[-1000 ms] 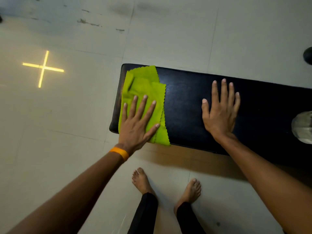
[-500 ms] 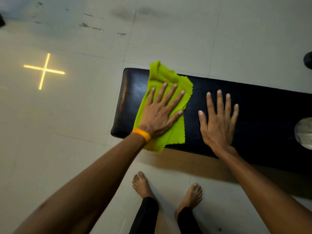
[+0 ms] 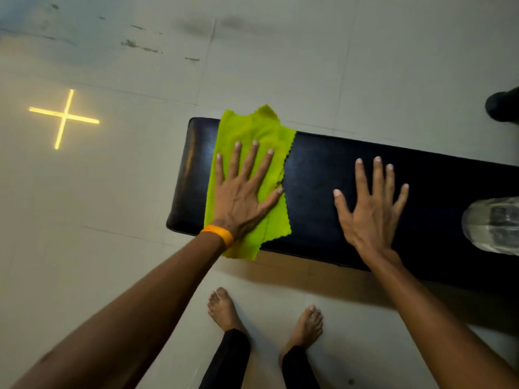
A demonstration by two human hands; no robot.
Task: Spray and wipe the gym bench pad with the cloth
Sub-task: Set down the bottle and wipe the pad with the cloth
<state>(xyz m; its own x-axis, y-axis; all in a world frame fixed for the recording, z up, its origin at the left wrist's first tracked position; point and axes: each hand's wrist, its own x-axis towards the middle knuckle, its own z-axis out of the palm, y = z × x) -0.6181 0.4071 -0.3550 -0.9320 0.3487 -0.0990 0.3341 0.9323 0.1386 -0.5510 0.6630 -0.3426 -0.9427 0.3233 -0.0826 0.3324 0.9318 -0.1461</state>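
The black gym bench pad (image 3: 323, 164) runs from the middle to the right edge of the head view. A lime-green cloth (image 3: 252, 130) lies spread across its left end, overhanging both the far and the near edge. My left hand (image 3: 241, 192), with an orange wristband, presses flat on the cloth with its fingers spread. My right hand (image 3: 370, 209) rests flat on the bare pad to the right of the cloth, fingers apart, holding nothing. A clear bottle (image 3: 494, 226) stands on the pad at the right edge, partly cut off.
Pale floor tiles surround the bench. A glowing yellow cross (image 3: 64, 117) marks the floor at the left. A dark object (image 3: 502, 106) sits on the floor at the far right. My bare feet (image 3: 224, 307) stand just in front of the bench.
My left hand slid the cloth right and away across the pad, then back left, and the cloth now lies flatter. My right hand has stayed pressed on the pad.
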